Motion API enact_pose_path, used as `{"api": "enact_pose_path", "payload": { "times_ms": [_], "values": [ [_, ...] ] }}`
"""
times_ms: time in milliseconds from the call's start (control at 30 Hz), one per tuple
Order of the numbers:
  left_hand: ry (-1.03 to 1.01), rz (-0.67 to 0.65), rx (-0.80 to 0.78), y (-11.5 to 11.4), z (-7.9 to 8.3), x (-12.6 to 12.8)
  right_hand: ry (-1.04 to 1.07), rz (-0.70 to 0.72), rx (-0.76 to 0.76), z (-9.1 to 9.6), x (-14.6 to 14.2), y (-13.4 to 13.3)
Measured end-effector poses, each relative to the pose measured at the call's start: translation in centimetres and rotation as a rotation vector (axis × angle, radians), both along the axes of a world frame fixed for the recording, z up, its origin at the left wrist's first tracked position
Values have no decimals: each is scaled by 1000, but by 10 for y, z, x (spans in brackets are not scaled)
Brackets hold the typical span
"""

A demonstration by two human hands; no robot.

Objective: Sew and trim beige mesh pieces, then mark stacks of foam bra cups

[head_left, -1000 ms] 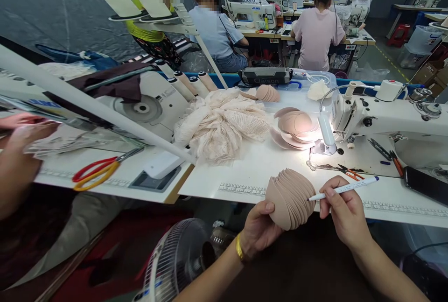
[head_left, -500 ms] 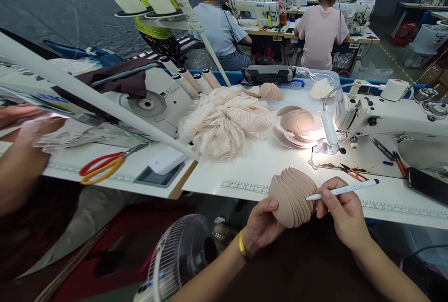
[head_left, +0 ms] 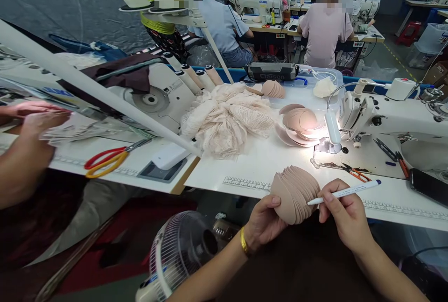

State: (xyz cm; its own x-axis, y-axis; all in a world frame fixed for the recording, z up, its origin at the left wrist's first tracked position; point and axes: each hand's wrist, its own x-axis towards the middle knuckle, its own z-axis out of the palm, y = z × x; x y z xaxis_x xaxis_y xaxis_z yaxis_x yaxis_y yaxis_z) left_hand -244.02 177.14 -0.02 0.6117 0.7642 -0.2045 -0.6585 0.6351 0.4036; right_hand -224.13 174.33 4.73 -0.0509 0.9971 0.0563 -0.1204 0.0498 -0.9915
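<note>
My left hand (head_left: 264, 220) grips a fanned stack of beige foam bra cups (head_left: 296, 193) from below, just in front of the white table edge (head_left: 252, 189). My right hand (head_left: 345, 215) pinches a white pen with a blue cap (head_left: 345, 192), its tip touching the right side of the stack. Both hands are closed.
On the table lie a heap of cream lace (head_left: 227, 120), more loose cups (head_left: 301, 124), a lit sewing machine (head_left: 381, 117), snips (head_left: 353, 172) and a phone (head_left: 429, 187). Red and yellow scissors (head_left: 108, 159) lie at left by another person's hands (head_left: 35, 124). A fan (head_left: 178, 255) stands below.
The view has drifted slightly; my hands and the cup stack stay together in nearly the same pose. The other person's hands at left keep shifting fabric.
</note>
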Motion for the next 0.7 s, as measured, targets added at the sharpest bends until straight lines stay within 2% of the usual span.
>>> {"api": "enact_pose_path", "payload": {
  "times_ms": [133,267,700],
  "values": [
    [12,16,-11,0,2,1,-2,-39,5,0,0,1],
    [49,14,-3,0,5,2,-67,-11,2,1,-1,1],
    [76,31,1,-1,9,4,-56,-28,52,4,-1,1]
  ]
}}
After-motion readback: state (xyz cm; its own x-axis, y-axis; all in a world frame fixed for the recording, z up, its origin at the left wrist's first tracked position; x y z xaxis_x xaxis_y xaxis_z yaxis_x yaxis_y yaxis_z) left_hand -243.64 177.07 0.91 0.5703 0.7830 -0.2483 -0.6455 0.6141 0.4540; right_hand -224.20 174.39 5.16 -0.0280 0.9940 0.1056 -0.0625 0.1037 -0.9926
